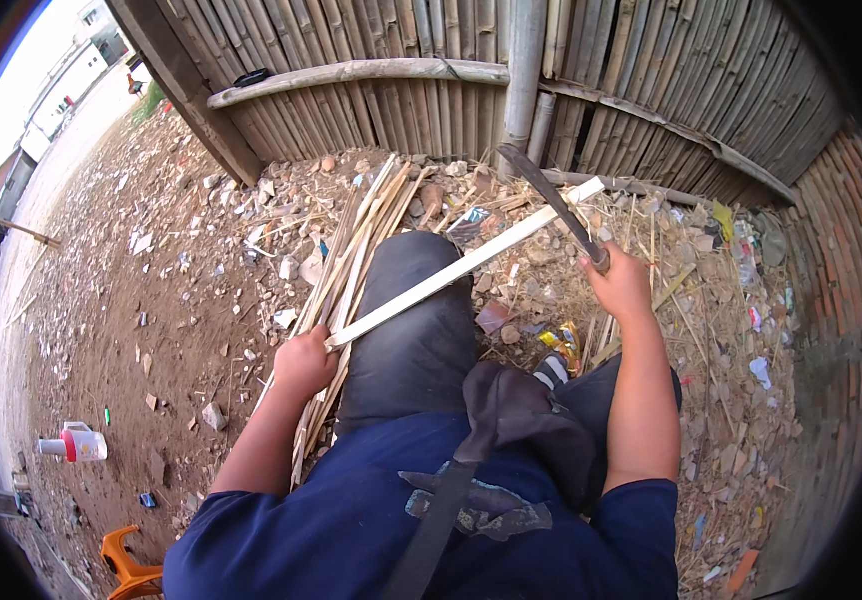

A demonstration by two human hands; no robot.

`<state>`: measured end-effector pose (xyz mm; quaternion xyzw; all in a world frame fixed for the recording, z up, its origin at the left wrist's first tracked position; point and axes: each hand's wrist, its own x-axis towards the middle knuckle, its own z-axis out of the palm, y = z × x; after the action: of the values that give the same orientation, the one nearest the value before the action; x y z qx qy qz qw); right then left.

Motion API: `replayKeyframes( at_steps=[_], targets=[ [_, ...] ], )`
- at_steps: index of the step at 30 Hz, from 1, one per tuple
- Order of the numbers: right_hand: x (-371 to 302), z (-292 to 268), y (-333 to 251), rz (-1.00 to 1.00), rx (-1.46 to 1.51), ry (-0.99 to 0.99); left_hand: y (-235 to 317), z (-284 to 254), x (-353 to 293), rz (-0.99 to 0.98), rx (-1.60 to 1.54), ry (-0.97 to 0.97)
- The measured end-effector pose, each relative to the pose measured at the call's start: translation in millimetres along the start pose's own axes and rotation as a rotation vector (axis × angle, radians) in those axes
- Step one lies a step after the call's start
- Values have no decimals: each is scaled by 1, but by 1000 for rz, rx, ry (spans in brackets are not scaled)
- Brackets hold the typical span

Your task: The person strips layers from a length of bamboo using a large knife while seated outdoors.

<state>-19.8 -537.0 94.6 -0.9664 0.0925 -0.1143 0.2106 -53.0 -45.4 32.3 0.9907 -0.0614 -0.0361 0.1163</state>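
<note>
My left hand (305, 364) is closed round the near end of a long pale wooden strip (451, 272). The strip slants up across my dark-trousered knee, its far end pointing right towards the fence. In my right hand (620, 284) is the handle of a machete (547, 190) with a dark, slightly curved blade. That blade crosses the strip close to its far end; whether it touches the wood I cannot tell. Beside my left knee lies a loose bundle of thin split strips (363, 240), partly hidden by my left hand and leg.
A bamboo fence (401, 115) with a post (523, 80) stands ahead, and a brick wall (841, 250) runs along the right. Stones and litter cover the ground. To the left are a clear plastic jug (81, 443) with red trim and an orange stool (131, 568).
</note>
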Motion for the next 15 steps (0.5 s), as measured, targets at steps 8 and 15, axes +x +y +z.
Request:
replayKeyframes(
  at_steps=[8,15],
  targets=[
    [-6,-9,-1,-6,-99,-43,4,-7,-5,62,-92,103],
    [-16,24,-37,-294,-189,-133,6,-3,-6,49,-69,110]
  ],
)
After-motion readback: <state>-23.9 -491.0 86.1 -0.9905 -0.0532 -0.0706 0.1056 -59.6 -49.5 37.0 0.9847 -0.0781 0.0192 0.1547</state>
